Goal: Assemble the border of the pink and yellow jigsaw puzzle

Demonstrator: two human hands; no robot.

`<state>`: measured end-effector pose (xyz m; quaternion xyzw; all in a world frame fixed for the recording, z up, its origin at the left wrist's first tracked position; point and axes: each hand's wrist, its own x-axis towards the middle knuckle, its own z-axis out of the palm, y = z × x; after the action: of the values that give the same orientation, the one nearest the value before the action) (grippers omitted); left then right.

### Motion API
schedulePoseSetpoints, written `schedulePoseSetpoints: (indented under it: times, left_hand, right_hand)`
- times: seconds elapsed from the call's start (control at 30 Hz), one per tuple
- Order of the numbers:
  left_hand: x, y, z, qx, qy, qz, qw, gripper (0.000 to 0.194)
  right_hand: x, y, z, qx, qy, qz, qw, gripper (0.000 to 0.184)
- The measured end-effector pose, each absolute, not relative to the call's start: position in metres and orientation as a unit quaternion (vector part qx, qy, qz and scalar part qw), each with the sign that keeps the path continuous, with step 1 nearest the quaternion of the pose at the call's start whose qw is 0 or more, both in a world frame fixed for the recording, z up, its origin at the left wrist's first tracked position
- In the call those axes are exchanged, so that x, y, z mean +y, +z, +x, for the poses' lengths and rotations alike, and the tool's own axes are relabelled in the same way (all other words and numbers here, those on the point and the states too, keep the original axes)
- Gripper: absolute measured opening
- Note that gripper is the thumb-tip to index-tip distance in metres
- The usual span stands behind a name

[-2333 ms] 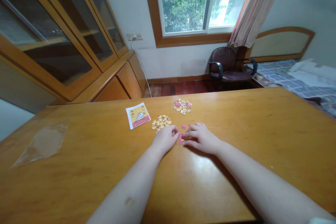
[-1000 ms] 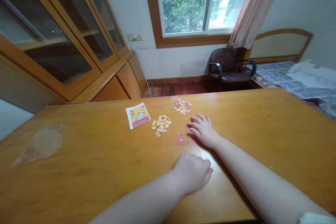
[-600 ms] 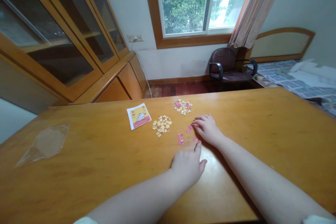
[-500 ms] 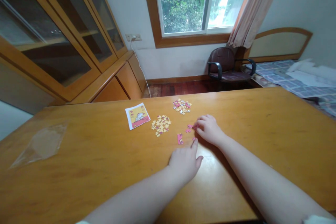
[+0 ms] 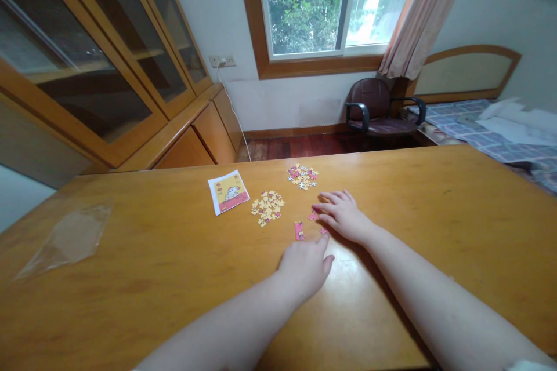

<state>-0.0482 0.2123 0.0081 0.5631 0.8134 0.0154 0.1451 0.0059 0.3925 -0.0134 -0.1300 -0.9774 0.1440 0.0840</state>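
Observation:
My left hand (image 5: 304, 269) lies low over the table with its index finger stretched out and thumb apart. That fingertip touches or nearly touches a small pink puzzle piece (image 5: 323, 231). Fingers spread, my right hand (image 5: 343, 217) rests over other pink pieces (image 5: 312, 216) and partly covers them. Left of these is a joined pink section (image 5: 299, 231). A pile of yellow puzzle pieces (image 5: 267, 207) lies farther left, and a mixed pink, yellow and white pile (image 5: 303, 176) sits beyond my right hand.
A picture card (image 5: 228, 192) with a white animal on yellow and pink lies left of the piles. At the far left is a clear plastic bag (image 5: 69, 237) on the wooden table (image 5: 174, 278). A chair (image 5: 374, 105) stands past the far edge.
My right hand's fingers have gone from bunched around a pink piece to spread out, reaching slightly left. My left hand has barely shifted, its fingertip still by the small pink piece.

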Motion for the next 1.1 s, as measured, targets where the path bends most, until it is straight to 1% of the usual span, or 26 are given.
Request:
schedulePoseSetpoints:
  times: [0.1,0.3,0.6,0.93,1.1]
  left_hand:
    - [0.2125,0.0095,-0.0483,0.813,0.013,0.562,0.149,0.049]
    - [0.2108,0.0098,-0.0498,0.812,0.033,0.569,0.129,0.049]
    - [0.2124,0.0080,-0.0492,0.821,0.008,0.552,0.147,0.054]
    - [0.2131,0.0066,-0.0492,0.822,0.001,0.550,0.147,0.053]
    - [0.2127,0.0076,-0.0489,0.823,-0.008,0.549,0.147,0.052]
  right_hand:
    - [0.3912,-0.0162,0.0061,-0.977,0.154,-0.127,0.082,0.031]
    - [0.3988,-0.0113,0.0086,-0.967,0.160,-0.159,0.118,0.025]
    - [0.3979,-0.0098,0.0088,-0.974,0.127,-0.158,0.101,0.023]
    - [0.3979,-0.0096,0.0066,-0.971,0.147,-0.180,0.059,0.012]
    - [0.3946,-0.0073,0.0073,-0.971,0.147,-0.182,0.039,0.016]
